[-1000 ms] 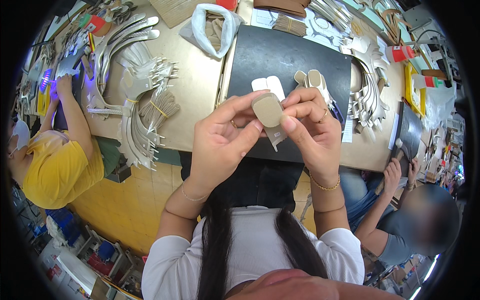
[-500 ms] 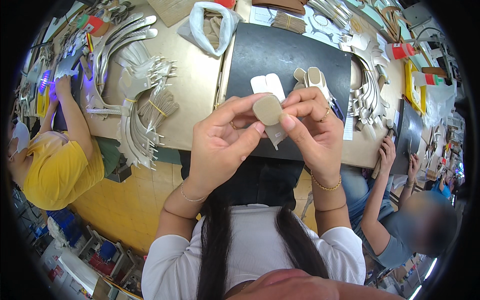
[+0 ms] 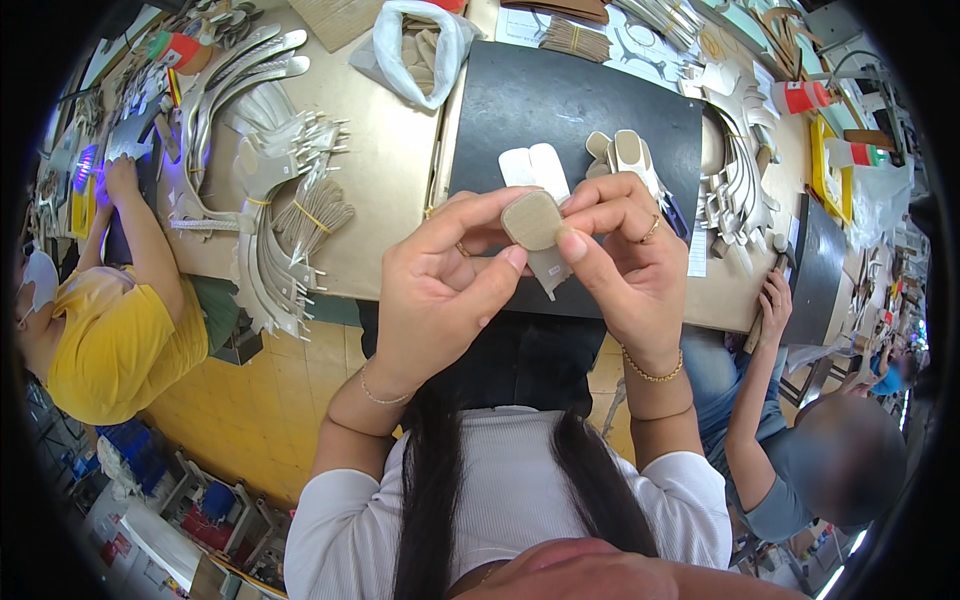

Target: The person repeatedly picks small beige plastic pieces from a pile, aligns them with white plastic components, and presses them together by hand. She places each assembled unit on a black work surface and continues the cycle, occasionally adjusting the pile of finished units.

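- Since a second ago, the beige rounded pad [image 3: 532, 220] has shifted to cover more of the grey flat piece [image 3: 551, 272].
- Both are raised in front of the body, above the near edge of the wooden-toned tabletop [image 3: 385, 165] and its black mat [image 3: 570, 85].
- Yellow floor [image 3: 280, 400] spreads below; one co-worker in yellow [image 3: 105, 345] sits left, another, right, grips a hammer [image 3: 782, 250].
- Grey piece's narrow tip points toward the wearer, long axis slanting slightly rightward.
- Left hand [image 3: 450, 265]: thumb and forefinger pinch the pad's left edge; right hand [image 3: 632, 255] pinches its right edge, other fingers curled.
- Counted: one held pad, two white pads [image 3: 543, 165] lying beyond, one plastic bag [image 3: 388, 42].
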`<state>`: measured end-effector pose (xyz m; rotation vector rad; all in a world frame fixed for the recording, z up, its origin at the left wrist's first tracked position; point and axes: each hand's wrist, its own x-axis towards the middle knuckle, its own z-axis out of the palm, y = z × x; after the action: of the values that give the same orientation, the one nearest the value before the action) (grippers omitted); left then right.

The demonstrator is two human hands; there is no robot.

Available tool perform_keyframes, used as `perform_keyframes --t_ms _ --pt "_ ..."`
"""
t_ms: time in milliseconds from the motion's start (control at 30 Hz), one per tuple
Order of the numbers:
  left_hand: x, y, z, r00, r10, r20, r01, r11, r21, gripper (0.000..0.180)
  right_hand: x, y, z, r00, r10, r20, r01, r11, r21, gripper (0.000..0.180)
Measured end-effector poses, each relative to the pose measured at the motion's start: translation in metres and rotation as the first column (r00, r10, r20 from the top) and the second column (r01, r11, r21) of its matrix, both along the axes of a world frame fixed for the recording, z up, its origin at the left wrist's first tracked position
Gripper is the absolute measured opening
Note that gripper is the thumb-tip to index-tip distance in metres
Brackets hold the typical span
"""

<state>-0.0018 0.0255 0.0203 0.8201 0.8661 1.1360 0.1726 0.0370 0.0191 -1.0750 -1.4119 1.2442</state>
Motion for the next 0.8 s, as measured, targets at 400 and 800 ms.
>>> perform_keyframes --t_ms 400,800 --pt "0.0025 -0.0003 -0.0053 0.995 0.103 -0.013 -0.102 0.994 0.043 0.03 -0.004 0.0018 -0.0046 0.995 -0.057 0.079 0.051 0.995 0.081 0.007" --pt "0.0065 0.0004 -0.0072 0.971 0.199 -0.132 -0.187 0.978 0.097 0.028 -0.007 0.0011 -0.0079 0.985 -0.085 0.151 0.066 0.989 0.131 0.008"
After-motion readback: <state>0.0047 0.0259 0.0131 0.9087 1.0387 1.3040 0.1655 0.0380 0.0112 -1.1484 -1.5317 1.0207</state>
